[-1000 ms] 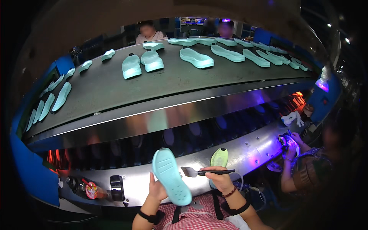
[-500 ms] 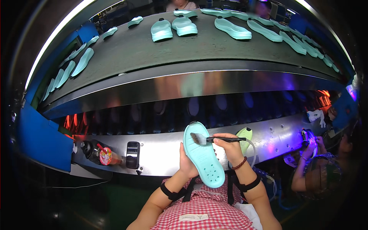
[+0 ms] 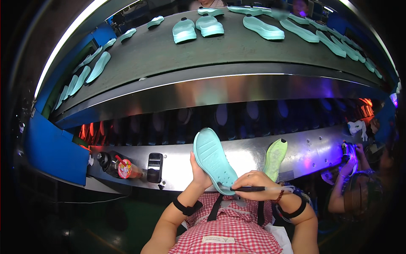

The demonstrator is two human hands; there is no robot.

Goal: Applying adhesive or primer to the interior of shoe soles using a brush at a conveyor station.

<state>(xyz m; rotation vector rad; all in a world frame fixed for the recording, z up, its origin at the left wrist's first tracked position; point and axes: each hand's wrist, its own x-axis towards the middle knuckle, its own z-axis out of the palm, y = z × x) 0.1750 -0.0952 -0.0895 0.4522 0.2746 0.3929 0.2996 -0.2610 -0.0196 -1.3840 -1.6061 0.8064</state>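
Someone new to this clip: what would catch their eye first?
The big turquoise sole in the left hand, front and centre, with the right hand holding a brush at its lower end. Then the matching soles spread over the dark surface beyond, and a yellow-green sole right of the hands on the metal ledge.

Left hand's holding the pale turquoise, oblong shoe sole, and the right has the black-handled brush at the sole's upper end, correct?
Wrong end: in the head view, the right hand has the black-handled brush at the lower end of the pale turquoise shoe sole, held by the left hand.
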